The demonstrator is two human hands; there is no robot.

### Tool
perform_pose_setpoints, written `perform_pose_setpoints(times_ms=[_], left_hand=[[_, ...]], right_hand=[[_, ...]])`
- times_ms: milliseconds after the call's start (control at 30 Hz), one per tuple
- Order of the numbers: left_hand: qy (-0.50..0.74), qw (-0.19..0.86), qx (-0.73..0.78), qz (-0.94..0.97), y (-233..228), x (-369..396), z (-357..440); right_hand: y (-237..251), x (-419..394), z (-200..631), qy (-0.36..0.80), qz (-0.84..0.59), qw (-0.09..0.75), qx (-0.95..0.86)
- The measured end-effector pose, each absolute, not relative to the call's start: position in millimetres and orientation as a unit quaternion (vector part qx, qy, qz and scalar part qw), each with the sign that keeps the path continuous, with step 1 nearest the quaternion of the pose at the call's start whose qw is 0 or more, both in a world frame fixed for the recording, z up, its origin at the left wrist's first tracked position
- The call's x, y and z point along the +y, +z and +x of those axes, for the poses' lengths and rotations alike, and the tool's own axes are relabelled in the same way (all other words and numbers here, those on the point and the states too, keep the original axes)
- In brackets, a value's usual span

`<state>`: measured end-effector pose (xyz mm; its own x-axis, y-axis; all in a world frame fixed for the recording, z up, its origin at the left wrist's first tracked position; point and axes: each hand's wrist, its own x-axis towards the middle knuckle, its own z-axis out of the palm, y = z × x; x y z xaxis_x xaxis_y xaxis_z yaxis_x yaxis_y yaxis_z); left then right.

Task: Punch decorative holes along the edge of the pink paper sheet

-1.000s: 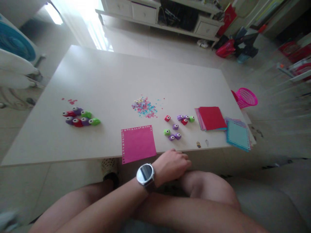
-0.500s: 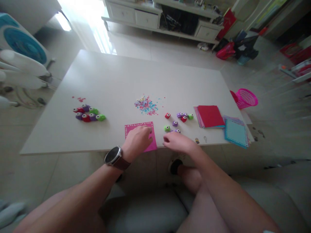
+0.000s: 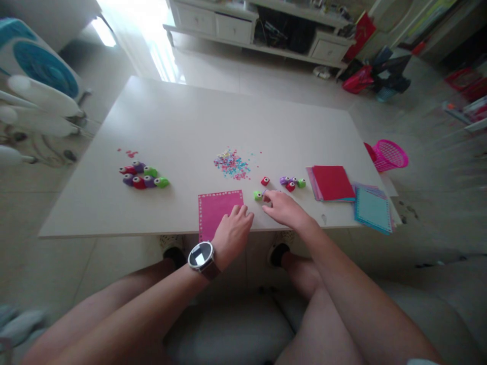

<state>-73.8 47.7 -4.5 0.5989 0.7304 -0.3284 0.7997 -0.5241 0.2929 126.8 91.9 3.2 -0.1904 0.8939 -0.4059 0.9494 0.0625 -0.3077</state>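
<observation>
A pink paper sheet [image 3: 216, 209] with a punched border lies at the near edge of the white table [image 3: 182, 121]. My left hand [image 3: 233, 235], with a watch on the wrist, rests on the sheet's right corner, fingers apart. My right hand [image 3: 283, 209] lies flat among small craft punches; its fingertips touch a green punch [image 3: 257, 195]. A red punch [image 3: 265, 181] and a small cluster of purple, red and green punches [image 3: 291, 183] sit just beyond. Any punches under my right hand are hidden.
A pile of paper confetti [image 3: 232, 165] lies mid-table. Another group of punches [image 3: 144, 176] sits to the left. Stacks of red [image 3: 332, 183] and blue [image 3: 373, 208] paper lie at the right. A pink basket [image 3: 388, 154] stands on the floor right; a fan [image 3: 34, 91] left.
My left hand slid from the middle of the pink sheet to its right corner. My right hand moved forward over the punches toward the green one. The view shifted slightly.
</observation>
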Motion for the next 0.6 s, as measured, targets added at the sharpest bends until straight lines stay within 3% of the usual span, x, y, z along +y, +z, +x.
perform_pose_setpoints(times_ms=[167,600], left_hand=[[-0.096,0.193,0.449,0.867,-13,41,-71],[-0.112,0.152,0.433,0.881,-24,30,-69]], right_hand=[[3,96,147,-0.193,0.723,0.118,0.652],[-6,95,146,-0.278,0.669,0.133,0.676]])
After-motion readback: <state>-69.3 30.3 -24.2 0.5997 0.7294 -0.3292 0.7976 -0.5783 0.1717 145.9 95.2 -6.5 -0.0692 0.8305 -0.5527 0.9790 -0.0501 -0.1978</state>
